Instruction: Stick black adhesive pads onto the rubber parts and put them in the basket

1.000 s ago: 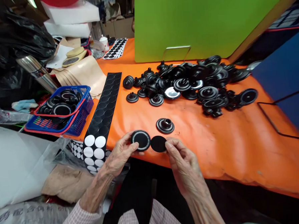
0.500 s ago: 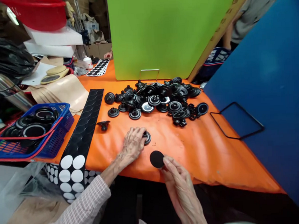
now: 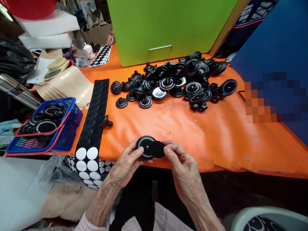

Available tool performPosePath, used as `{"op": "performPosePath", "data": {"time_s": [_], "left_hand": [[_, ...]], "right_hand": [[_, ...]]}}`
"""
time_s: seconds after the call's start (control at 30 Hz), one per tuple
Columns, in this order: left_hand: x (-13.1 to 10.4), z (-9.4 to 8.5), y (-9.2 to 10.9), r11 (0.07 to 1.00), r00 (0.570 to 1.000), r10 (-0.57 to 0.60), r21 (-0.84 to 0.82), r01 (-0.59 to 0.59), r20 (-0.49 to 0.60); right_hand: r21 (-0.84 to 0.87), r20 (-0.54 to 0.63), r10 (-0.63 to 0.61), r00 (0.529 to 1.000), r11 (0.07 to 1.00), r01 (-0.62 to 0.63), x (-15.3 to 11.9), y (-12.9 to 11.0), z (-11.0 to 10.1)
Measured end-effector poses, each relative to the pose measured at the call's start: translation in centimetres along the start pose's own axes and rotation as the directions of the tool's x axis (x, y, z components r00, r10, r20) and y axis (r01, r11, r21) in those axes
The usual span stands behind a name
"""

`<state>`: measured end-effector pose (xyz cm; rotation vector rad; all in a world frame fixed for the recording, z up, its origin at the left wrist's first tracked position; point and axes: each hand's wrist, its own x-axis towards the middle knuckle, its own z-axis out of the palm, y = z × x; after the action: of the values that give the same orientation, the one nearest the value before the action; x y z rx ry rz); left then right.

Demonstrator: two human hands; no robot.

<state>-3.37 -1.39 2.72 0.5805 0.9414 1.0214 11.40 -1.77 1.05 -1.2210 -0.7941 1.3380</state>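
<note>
My left hand (image 3: 128,161) holds a round black part (image 3: 142,143) with a grey ring on its face, near the table's front edge. Pinched in my right hand (image 3: 180,159) is a thin black disc (image 3: 158,149), which overlaps the right side of the round part. Beyond my hands lies a pile of black round parts (image 3: 175,80) with stems. A strip of black discs (image 3: 94,108) hangs over the front edge on the left, its lower part showing white circles (image 3: 92,153). One small black part (image 3: 107,122) rests at the strip's right edge.
A blue basket (image 3: 67,134) of black parts stands left on the orange table (image 3: 222,136). A green panel (image 3: 175,21) rises behind the pile, a blue panel (image 3: 277,54) at the right. A pale tub (image 3: 242,216) is at lower right. Another person's hand (image 3: 110,40) shows far back.
My left hand has lifted the round part off the table and brought it nearer, its flat face now showing. The black disc in my right hand now overlaps it. The view has shifted.
</note>
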Motion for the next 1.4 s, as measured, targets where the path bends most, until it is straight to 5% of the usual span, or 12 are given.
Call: {"op": "performPosePath", "data": {"time_s": [0.27, 1.13, 1.4], "left_hand": [[-1.2, -0.8, -0.2, 0.997, 0.999, 0.006, 0.079, -0.01, 0.054], [-1.8, -0.8, -0.8, 0.996, 0.999, 0.041, 0.078, -0.043, 0.017], [-2.8, -0.3, -1.1, 0.993, 0.994, 0.08, 0.087, -0.073, -0.071]], "right_hand": [[-0.094, 0.066, -0.036, 0.997, 0.995, 0.042, -0.9, 1.2, 0.9], [-0.294, -0.011, -0.106, 0.994, 0.951, 0.098, -2.0, 1.2, 2.2], [-0.366, 0.006, -0.273, 0.962, 0.895, 0.256, -3.1, 2.1, 2.1]]}}
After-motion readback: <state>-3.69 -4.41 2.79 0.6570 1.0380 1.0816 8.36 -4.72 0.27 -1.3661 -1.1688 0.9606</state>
